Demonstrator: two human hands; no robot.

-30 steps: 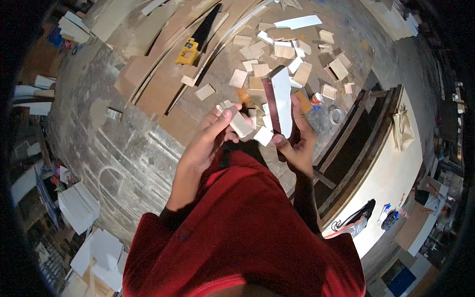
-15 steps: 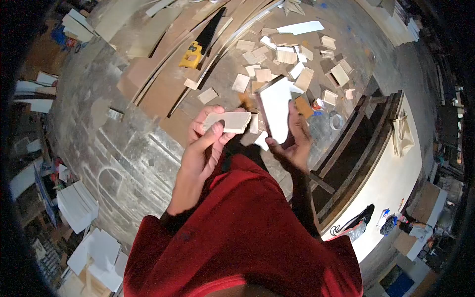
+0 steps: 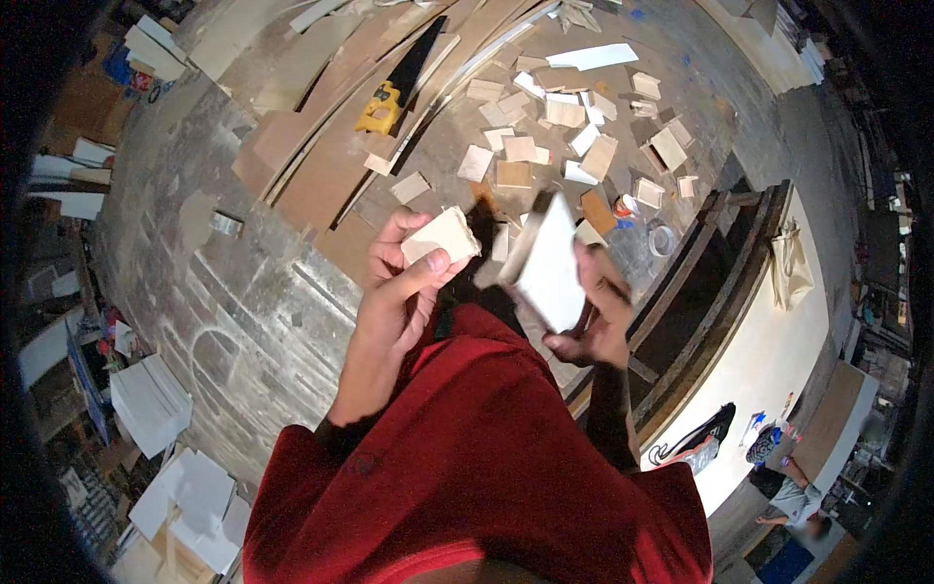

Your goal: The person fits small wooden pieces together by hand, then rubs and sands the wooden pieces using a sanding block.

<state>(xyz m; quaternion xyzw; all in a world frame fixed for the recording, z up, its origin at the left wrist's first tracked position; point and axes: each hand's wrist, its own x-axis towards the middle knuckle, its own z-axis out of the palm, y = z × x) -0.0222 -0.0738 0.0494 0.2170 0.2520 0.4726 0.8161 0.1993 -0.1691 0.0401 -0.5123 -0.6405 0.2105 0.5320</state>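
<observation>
My left hand (image 3: 399, 273) grips a small pale wood block (image 3: 438, 238) with a rough right end, the thumb lying across its face. To the right of it, my right hand (image 3: 601, 307) is closed around a larger white-faced board piece (image 3: 553, 263), which is tilted and smeared by motion. The two pieces are apart. Beyond my hands, many small wood offcuts (image 3: 514, 174) lie scattered on the floor. Farther up, a handsaw with a yellow handle (image 3: 379, 109) rests on long brown boards (image 3: 321, 175).
A dark wooden frame with a white panel (image 3: 769, 341) stands at my right, bearing a black bag (image 3: 708, 433). A roll of clear tape (image 3: 662, 239) lies near it. White board stacks (image 3: 151, 401) sit at the left. Another person (image 3: 800, 498) is at the lower right.
My right hand has moved down and right, turning the white-faced board. The block in my left hand has been tilted to show a broader face. A person has come into view at the lower right.
</observation>
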